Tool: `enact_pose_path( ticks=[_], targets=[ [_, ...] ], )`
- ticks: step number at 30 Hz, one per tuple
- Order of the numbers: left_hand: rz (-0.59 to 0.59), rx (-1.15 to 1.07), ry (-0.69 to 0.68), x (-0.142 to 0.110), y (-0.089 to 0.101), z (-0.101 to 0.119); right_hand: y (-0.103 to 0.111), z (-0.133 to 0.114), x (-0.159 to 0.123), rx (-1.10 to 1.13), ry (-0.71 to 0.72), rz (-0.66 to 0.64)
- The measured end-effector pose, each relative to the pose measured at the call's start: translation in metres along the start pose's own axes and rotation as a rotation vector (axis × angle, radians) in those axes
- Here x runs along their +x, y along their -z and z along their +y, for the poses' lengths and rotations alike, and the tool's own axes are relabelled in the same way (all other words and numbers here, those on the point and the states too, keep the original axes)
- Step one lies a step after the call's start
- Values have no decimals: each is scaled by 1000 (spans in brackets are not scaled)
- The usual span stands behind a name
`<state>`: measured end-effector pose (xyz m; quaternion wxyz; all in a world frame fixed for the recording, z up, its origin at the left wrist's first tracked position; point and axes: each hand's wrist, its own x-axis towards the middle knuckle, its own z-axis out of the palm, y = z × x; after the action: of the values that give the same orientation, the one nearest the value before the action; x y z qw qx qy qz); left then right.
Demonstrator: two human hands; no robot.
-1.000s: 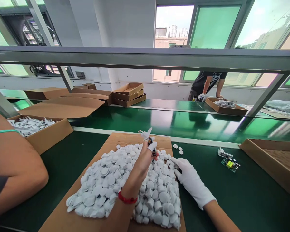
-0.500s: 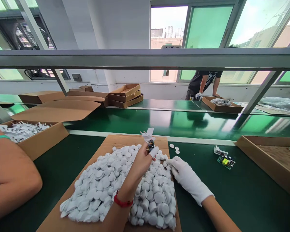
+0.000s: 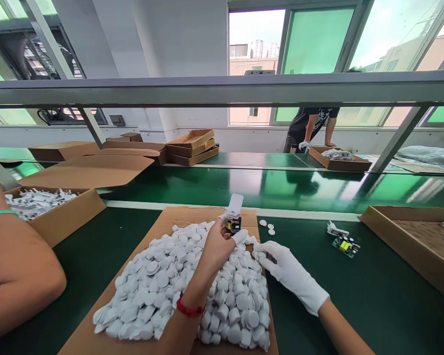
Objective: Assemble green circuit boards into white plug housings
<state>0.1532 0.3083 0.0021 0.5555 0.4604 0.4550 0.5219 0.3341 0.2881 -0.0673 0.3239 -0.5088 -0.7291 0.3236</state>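
Observation:
My left hand (image 3: pixel 216 244), with white finger cots and a red wrist band, holds up a small charger part (image 3: pixel 233 216): a white plug plate on a little circuit board. My right hand (image 3: pixel 286 268), in a white glove, rests on the right edge of a big heap of white round caps (image 3: pixel 177 281) and pinches one of them. The heap lies on a flat sheet of cardboard (image 3: pixel 192 214) on the green table.
A second circuit board with plug (image 3: pixel 342 240) lies to the right, beside a cardboard tray (image 3: pixel 399 241). Three loose caps (image 3: pixel 266 226) sit nearby. A neighbour's arm (image 3: pixel 18 266) and a box of white parts (image 3: pixel 59 209) are at left. A person (image 3: pixel 313 128) works across the conveyor.
My left hand has turned the charger part so its flat white plate now faces up. My right hand has stayed at the heap's edge, shifting slightly among the caps.

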Motion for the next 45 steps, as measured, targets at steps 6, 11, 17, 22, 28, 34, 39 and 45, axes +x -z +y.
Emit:
enact_pose_path(
  ticks=[6, 11, 17, 22, 28, 34, 39, 45],
  targets=[
    [-74, 48, -8, 2, -2, -4, -6, 0, 2, 586, -220, 17],
    [-75, 188, -36, 5, 3, -7, -10, -4, 6, 908, -343, 79],
    [-50, 212, -32, 3, 3, -6, -9, -3, 3, 1101, -357, 77],
    [-69, 294, -93, 3, 2, -8, -13, 1, 6, 1172, -342, 133],
    [92, 855, -221, -4, 3, -1, 4, -10, 5, 1061, -284, 404],
    [-29, 1010, -234, -8, 5, -3, 23, -34, -12, 1025, -106, 734],
    [-181, 1095, -291, -10, 3, -4, 12, -37, -18, 865, 1, 602],
    [-290, 1014, -192, -14, 0, 4, -1, -32, -15, 866, -58, 395]
  ],
)
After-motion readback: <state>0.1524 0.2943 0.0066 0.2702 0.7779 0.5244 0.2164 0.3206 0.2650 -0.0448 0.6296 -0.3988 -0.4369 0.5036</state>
